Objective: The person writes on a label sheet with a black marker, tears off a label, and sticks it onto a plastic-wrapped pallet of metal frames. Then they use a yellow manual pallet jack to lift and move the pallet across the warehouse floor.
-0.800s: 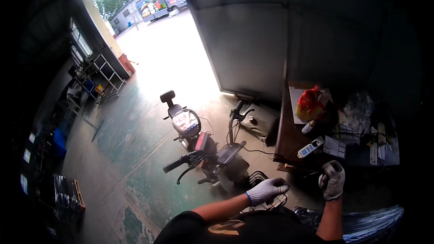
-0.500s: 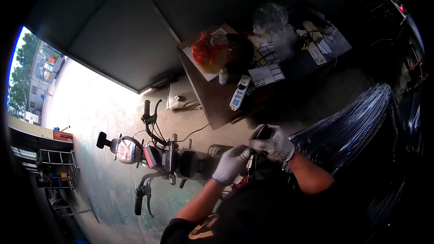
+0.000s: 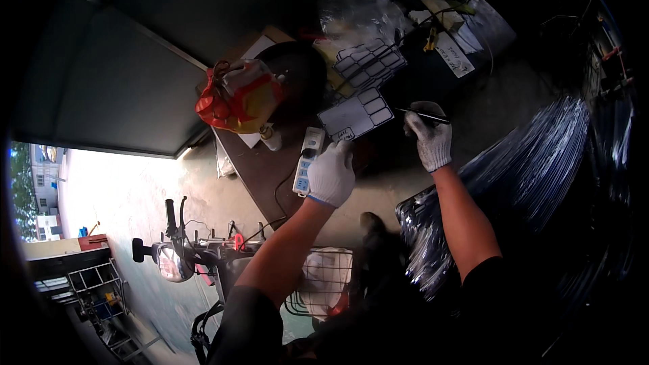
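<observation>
My left hand (image 3: 332,172), in a white knit glove, has its fingers bent at the near edge of a white label sheet (image 3: 353,116). The fingertips seem to pinch that edge, partly hidden by the glove. My right hand (image 3: 430,138), also gloved and with dark-stained fingers, is closed around a slim black pen (image 3: 434,117). The pen's thin end points left toward the sheet. More printed label sheets (image 3: 368,64) lie just beyond. A white power strip (image 3: 307,162) sits left of my left hand.
On the dark table (image 3: 247,169) are a red and yellow plastic bag (image 3: 236,98), a small white bottle (image 3: 270,137), clear plastic wrap (image 3: 358,7) and a yellow cutter (image 3: 430,39). A film-wrapped bundle (image 3: 500,176) stands right. An electric bike (image 3: 209,253) with a wire basket (image 3: 326,274) is lower left.
Both hands have parted and reached forward over the table, the left to the label sheet. The pen now shows clearly in the right hand. The view has shifted toward the table.
</observation>
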A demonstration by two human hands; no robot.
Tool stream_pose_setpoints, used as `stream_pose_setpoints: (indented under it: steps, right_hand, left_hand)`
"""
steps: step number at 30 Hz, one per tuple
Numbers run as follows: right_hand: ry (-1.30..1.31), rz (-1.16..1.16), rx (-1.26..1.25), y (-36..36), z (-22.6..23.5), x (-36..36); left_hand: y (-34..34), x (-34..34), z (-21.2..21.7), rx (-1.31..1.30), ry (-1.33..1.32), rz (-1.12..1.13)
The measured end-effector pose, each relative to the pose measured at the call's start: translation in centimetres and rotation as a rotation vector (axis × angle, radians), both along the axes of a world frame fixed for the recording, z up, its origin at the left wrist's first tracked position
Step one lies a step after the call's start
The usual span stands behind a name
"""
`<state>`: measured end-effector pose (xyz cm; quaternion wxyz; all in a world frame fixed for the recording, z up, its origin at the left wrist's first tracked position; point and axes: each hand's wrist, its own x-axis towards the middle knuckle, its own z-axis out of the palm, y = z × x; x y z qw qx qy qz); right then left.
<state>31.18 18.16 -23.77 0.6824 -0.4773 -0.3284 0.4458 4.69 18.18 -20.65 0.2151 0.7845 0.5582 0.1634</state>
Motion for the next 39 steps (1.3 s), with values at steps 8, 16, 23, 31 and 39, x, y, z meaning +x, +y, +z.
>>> stream_pose_setpoints:
  steps: [8,16,23,31,39]
  right_hand:
    - [-0.303,0.031,0.087,12.2,-8.8,-1.0]
    - [-0.162,-0.144,-0.011,6.2,-11.0,-1.9]
    - [-0.300,-0.057,-0.019,10.2,-7.3,0.0]
    - [-0.457,0.165,-0.055,12.8,-11.7,-1.0]
    - [-0.500,0.183,-0.117,12.7,-11.8,-1.2]
  left_hand:
    - [11.4,3.7,-8.2,0.009,0.274,-0.048]
    - [10.0,2.8,-12.3,0.273,0.271,-0.163]
    - [10.0,2.5,-11.9,0.296,0.233,-0.233]
    - [10.3,2.5,-11.9,0.293,0.231,-0.234]
    - [10.3,2.4,-12.3,0.321,0.197,-0.232]
